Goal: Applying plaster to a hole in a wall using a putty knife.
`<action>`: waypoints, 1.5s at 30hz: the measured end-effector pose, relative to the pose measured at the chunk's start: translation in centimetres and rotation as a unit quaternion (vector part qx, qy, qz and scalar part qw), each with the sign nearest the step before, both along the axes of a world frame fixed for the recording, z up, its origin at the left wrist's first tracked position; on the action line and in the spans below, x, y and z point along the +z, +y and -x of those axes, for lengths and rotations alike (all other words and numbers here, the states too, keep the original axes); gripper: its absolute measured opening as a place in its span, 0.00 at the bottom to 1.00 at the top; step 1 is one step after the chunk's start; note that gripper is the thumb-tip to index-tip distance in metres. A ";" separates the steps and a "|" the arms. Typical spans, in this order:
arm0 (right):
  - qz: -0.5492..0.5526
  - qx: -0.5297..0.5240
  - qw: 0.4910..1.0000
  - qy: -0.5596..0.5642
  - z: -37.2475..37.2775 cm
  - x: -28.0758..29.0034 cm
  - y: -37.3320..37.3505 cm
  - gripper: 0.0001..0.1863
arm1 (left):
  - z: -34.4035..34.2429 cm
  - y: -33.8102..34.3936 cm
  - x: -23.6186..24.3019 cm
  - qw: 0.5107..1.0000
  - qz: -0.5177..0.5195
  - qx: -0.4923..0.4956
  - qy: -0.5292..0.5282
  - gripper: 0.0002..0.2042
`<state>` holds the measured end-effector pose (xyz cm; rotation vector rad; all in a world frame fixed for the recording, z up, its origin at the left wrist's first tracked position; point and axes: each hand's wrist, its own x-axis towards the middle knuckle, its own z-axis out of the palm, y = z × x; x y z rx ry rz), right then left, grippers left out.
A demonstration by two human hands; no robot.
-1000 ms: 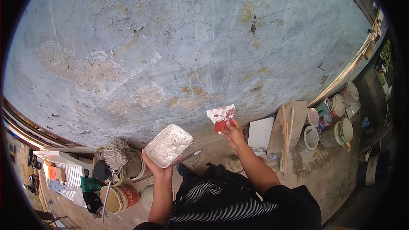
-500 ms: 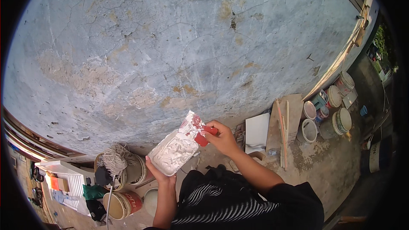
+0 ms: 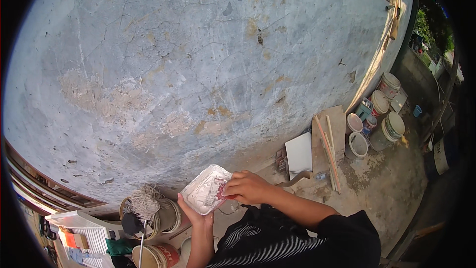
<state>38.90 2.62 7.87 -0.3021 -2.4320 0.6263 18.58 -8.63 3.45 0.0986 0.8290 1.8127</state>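
Our red scraper (image 3: 221,191) has moved inside the right edge of the tray (image 3: 196,178), the grip of our right hand (image 3: 246,187) closed around it, left hand (image 3: 196,214) clasping the near edge, likely loading paste (image 3: 200,194), needing a steady lift.

Left hand (image 3: 195,215) cupped upward, right hand (image 3: 246,187) curled, apparently gripping

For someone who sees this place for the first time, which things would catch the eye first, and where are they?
Probably the large, cracked blue-grey wall filling most of the upper view, with tan patches towards its left. At lower centre, the left hand holds a tray of white paste, and the right hand holds a red scraper in it. To the right, a cluster of buckets stands near the wall.
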 end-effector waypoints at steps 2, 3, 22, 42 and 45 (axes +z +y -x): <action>-0.006 0.026 0.999 -0.021 0.4 0.4 -1.4 0.13 | 0.6 -1.1 -0.3 1.000 0.022 0.014 -0.006 0.39; -0.007 0.026 0.999 -0.025 0.5 0.5 -1.9 0.13 | 0.6 -1.6 0.1 1.000 0.021 0.013 -0.009 0.39; -0.049 -0.079 0.994 0.054 -5.8 10.7 -4.9 0.06 | 0.6 -4.4 4.8 0.996 0.029 -0.056 -0.056 0.43; 0.560 -0.187 0.775 0.226 -3.8 2.5 2.6 0.06 | -5.5 1.6 6.1 0.991 -0.127 0.028 -0.026 0.40; 0.542 -0.192 0.777 0.254 -4.8 2.9 5.0 0.06 | -5.9 2.7 5.7 0.990 -0.132 0.028 -0.027 0.40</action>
